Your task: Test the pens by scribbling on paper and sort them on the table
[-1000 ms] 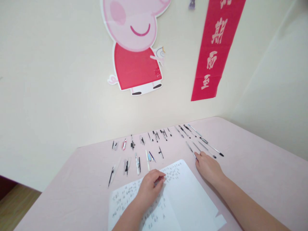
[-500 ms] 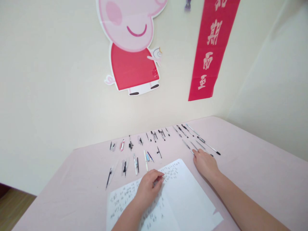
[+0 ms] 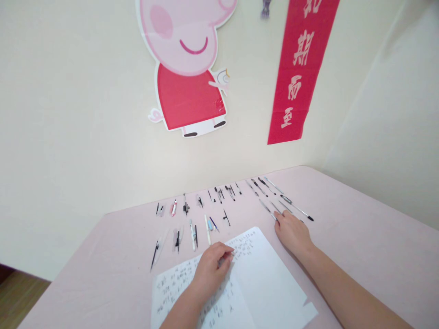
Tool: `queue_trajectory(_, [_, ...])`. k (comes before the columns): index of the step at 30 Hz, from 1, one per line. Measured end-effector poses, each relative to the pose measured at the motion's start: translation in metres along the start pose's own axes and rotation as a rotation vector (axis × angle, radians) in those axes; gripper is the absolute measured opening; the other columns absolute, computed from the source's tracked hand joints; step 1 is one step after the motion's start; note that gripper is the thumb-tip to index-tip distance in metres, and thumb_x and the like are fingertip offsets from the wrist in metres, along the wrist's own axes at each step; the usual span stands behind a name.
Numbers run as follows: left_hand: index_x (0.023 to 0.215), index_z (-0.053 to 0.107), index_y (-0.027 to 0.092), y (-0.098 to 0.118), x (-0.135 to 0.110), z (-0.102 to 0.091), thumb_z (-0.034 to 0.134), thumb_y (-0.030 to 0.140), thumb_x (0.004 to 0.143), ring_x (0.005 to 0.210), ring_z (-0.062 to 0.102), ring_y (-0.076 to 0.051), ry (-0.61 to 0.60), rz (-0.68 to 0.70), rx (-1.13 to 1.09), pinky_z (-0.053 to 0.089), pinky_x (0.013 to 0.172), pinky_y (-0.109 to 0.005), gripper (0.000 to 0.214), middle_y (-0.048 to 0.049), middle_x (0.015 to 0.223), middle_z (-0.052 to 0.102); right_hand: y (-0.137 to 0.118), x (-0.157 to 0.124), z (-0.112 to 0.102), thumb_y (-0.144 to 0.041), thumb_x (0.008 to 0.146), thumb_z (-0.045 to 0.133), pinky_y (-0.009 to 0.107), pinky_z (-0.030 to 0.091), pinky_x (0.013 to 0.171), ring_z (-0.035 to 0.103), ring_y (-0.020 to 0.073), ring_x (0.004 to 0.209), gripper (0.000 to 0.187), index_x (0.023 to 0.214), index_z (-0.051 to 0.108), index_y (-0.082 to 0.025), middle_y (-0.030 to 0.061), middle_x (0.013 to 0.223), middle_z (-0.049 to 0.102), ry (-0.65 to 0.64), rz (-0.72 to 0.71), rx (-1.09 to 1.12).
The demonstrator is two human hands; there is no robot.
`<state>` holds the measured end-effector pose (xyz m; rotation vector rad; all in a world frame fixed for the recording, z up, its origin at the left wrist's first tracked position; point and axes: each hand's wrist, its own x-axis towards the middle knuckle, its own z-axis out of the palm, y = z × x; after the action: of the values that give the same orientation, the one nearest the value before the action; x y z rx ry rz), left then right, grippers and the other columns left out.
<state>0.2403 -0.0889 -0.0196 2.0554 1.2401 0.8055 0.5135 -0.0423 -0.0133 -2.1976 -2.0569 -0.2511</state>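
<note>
My left hand (image 3: 211,267) rests on the white sheet of paper (image 3: 265,292), which bears rows of handwriting. Its fingers are loosely curled, with a gap between thumb and forefinger, and I see nothing held. On the right, my right hand (image 3: 292,232) lies low over a group of slim pens, thumb and fingertips closed around the near end of one pen (image 3: 275,207). A clear pen (image 3: 265,208) lies against its thumb side. Another grey pen (image 3: 286,207) runs partly under the fingers, its dark end just showing past the knuckles.
Taken-apart pens, caps and refills lie in rows left of the paper, including a pink pen (image 3: 173,208) and a white pen (image 3: 207,228). A long clear pen with a black cap (image 3: 298,209) lies right of my hand. The pink-covered table (image 3: 370,237) meets the wall behind.
The view has shifted very slightly. Both hands stay almost where they were, the right one still at the same pens.
</note>
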Motion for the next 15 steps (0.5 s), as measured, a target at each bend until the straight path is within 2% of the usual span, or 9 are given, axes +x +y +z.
queue_trajectory(4, [0.092, 0.065, 0.02, -0.002, 0.0, 0.001, 0.05, 0.016, 0.08, 0.082, 0.059, -0.017, -0.003, 0.016, 0.011, 0.045, 0.077, -0.03, 0.02, -0.0053, 0.087, 0.065, -0.006, -0.002, -0.004, -0.022, 0.089, 0.037, 0.028, 0.041, 0.066, 0.059, 0.0201, 0.082, 0.034, 0.114, 0.06, -0.016, 0.0089, 0.09, 0.06, 0.088, -0.118, 0.094])
queue_trajectory(8, [0.091, 0.065, 0.02, -0.002, 0.0, 0.001, 0.05, 0.015, 0.08, 0.083, 0.059, -0.017, -0.01, 0.007, 0.019, 0.044, 0.078, -0.03, 0.019, -0.0053, 0.087, 0.065, -0.016, -0.008, -0.004, -0.022, 0.091, 0.034, 0.026, 0.042, 0.071, 0.059, 0.0169, 0.081, 0.035, 0.113, 0.061, -0.018, 0.0071, 0.091, 0.061, 0.079, -0.296, 0.228])
queue_trajectory(15, [0.084, 0.061, 0.019, 0.0, 0.0, 0.001, 0.049, 0.015, 0.078, 0.079, 0.056, -0.018, 0.001, -0.049, 0.038, 0.042, 0.073, -0.029, 0.013, -0.0043, 0.084, 0.063, -0.027, -0.014, 0.0, -0.02, 0.089, 0.035, 0.026, 0.042, 0.072, 0.059, 0.016, 0.08, 0.034, 0.112, 0.061, -0.019, 0.0061, 0.09, 0.061, 0.055, -0.332, 0.283])
